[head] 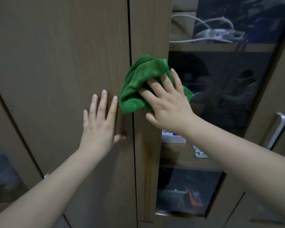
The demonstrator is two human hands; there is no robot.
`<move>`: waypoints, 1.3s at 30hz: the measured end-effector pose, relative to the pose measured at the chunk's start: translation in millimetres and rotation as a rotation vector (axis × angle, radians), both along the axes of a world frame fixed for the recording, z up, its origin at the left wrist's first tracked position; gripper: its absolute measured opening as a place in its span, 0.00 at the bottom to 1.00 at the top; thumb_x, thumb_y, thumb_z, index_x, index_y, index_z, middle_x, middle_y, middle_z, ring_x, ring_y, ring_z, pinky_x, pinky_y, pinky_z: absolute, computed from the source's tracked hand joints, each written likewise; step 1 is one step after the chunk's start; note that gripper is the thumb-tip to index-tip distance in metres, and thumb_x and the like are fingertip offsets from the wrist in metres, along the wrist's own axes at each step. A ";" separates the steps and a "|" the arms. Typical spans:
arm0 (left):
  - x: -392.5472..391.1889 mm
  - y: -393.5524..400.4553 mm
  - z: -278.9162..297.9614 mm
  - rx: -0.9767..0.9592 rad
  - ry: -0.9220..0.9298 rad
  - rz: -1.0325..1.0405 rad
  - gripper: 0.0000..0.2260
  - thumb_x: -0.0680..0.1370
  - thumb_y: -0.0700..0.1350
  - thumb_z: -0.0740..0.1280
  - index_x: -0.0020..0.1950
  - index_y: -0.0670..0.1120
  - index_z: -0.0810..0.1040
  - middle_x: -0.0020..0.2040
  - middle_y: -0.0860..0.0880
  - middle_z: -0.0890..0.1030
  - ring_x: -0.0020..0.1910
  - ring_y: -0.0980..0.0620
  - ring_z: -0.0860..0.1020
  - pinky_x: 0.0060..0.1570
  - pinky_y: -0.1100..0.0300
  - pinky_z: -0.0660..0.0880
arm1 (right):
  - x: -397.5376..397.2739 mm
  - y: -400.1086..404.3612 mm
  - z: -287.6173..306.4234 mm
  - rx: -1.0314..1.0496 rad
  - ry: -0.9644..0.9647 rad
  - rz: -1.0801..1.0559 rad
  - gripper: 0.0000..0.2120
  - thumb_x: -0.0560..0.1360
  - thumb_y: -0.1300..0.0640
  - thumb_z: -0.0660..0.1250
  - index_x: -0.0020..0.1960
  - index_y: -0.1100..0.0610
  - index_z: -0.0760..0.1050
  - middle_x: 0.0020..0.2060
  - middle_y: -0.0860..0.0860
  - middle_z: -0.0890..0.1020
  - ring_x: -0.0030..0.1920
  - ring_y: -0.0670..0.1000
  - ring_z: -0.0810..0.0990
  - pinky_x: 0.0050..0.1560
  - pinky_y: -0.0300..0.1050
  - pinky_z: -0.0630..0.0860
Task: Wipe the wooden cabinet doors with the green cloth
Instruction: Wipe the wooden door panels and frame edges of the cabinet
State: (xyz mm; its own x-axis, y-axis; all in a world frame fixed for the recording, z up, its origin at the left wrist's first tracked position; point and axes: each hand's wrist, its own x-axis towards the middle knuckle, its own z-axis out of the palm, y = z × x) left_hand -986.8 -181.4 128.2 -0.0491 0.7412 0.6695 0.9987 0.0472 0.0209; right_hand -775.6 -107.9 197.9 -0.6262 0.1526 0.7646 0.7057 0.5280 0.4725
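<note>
Glass-fronted cabinet [220,89], cables [212,28] inside

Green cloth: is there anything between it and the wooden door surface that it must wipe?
Nothing visible. The right hand presses the green cloth directly on the wooden door frame. The left hand rests flat beside it, apart from the cloth.
</note>
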 end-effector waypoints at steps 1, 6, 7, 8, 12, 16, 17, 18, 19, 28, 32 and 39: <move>0.4 1.7 -0.8 0.005 -0.006 -0.003 0.60 0.59 0.57 0.82 0.81 0.48 0.48 0.82 0.44 0.45 0.79 0.39 0.45 0.68 0.28 0.59 | -3.7 -1.0 -2.5 -0.010 -0.014 0.005 0.30 0.68 0.46 0.63 0.69 0.52 0.74 0.70 0.55 0.75 0.74 0.65 0.64 0.76 0.68 0.51; -8.6 8.7 -10.0 0.066 0.008 -0.034 0.62 0.58 0.59 0.81 0.81 0.50 0.47 0.82 0.46 0.45 0.80 0.41 0.45 0.68 0.28 0.59 | -20.7 2.9 -27.4 0.044 0.003 -0.011 0.24 0.75 0.43 0.61 0.67 0.50 0.77 0.69 0.53 0.76 0.74 0.63 0.67 0.77 0.65 0.51; -11.1 10.7 -12.0 0.081 0.008 -0.048 0.62 0.58 0.60 0.81 0.81 0.50 0.47 0.82 0.46 0.45 0.80 0.42 0.44 0.68 0.28 0.58 | -23.5 5.5 -33.7 0.062 0.009 -0.021 0.24 0.77 0.40 0.60 0.68 0.50 0.77 0.69 0.53 0.76 0.74 0.63 0.68 0.77 0.64 0.52; -13.5 12.5 -13.9 0.097 0.007 -0.063 0.62 0.58 0.60 0.81 0.81 0.49 0.47 0.82 0.47 0.44 0.80 0.43 0.44 0.68 0.28 0.58 | -25.3 7.9 -41.0 0.074 0.016 -0.030 0.24 0.79 0.39 0.58 0.68 0.50 0.76 0.69 0.53 0.76 0.74 0.63 0.67 0.77 0.63 0.52; -23.8 19.4 -23.1 0.164 0.040 -0.105 0.58 0.63 0.59 0.78 0.81 0.46 0.46 0.82 0.48 0.43 0.80 0.45 0.43 0.70 0.30 0.54 | -21.7 15.5 -94.6 0.137 -0.066 0.004 0.22 0.81 0.39 0.57 0.68 0.50 0.76 0.69 0.52 0.76 0.74 0.62 0.67 0.77 0.60 0.55; -28.3 22.4 -30.7 0.207 0.106 -0.103 0.57 0.64 0.61 0.76 0.81 0.46 0.45 0.82 0.49 0.42 0.80 0.46 0.43 0.72 0.33 0.52 | 9.9 11.1 -144.9 0.126 -0.397 0.121 0.15 0.78 0.51 0.61 0.61 0.50 0.78 0.65 0.51 0.79 0.72 0.58 0.71 0.76 0.56 0.59; -29.1 23.2 -32.5 0.222 0.113 -0.110 0.56 0.64 0.63 0.75 0.81 0.46 0.45 0.82 0.49 0.42 0.80 0.46 0.43 0.73 0.34 0.52 | 19.2 12.7 -144.3 0.113 -0.434 0.138 0.15 0.74 0.53 0.63 0.60 0.51 0.78 0.63 0.52 0.80 0.71 0.59 0.72 0.76 0.56 0.58; -30.5 23.6 -34.8 0.239 0.120 -0.117 0.55 0.65 0.64 0.73 0.81 0.45 0.46 0.82 0.48 0.43 0.80 0.46 0.44 0.73 0.35 0.52 | 26.4 15.8 -139.9 0.104 -0.410 0.151 0.16 0.71 0.54 0.64 0.58 0.53 0.79 0.60 0.53 0.81 0.68 0.60 0.73 0.75 0.57 0.59; -31.4 24.5 -39.8 0.258 0.135 -0.127 0.54 0.66 0.66 0.70 0.81 0.45 0.46 0.82 0.48 0.43 0.80 0.46 0.44 0.74 0.37 0.52 | 31.6 17.9 -135.2 0.087 -0.327 0.153 0.17 0.69 0.56 0.64 0.57 0.55 0.79 0.57 0.55 0.81 0.66 0.61 0.74 0.74 0.58 0.60; -31.7 22.5 -147.2 0.170 0.085 -0.107 0.67 0.53 0.77 0.63 0.80 0.45 0.38 0.80 0.49 0.34 0.79 0.51 0.37 0.76 0.48 0.50 | -29.1 0.5 -144.1 0.012 0.201 -0.061 0.33 0.74 0.45 0.51 0.79 0.47 0.58 0.79 0.51 0.58 0.80 0.59 0.47 0.78 0.60 0.39; -28.8 26.6 -197.3 0.107 0.114 -0.032 0.69 0.55 0.75 0.72 0.78 0.51 0.30 0.77 0.56 0.27 0.78 0.48 0.33 0.75 0.39 0.56 | -40.9 3.7 -181.6 0.151 0.173 -0.177 0.29 0.80 0.38 0.49 0.79 0.46 0.60 0.79 0.51 0.61 0.80 0.58 0.50 0.78 0.60 0.43; -18.1 29.6 -214.5 0.150 0.019 0.008 0.68 0.56 0.70 0.77 0.77 0.56 0.29 0.76 0.59 0.26 0.78 0.41 0.34 0.70 0.32 0.60 | -36.8 7.8 -249.9 0.212 0.033 -0.144 0.27 0.80 0.38 0.55 0.75 0.47 0.69 0.75 0.52 0.70 0.77 0.61 0.61 0.77 0.60 0.53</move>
State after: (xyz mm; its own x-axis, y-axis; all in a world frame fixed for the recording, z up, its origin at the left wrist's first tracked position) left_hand -1004.9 -151.8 -86.3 -0.0403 0.6323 0.7737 0.9986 0.0527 0.0090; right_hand -812.4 -100.0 -52.0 -0.5836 0.0720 0.8088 0.7833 0.3126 0.5374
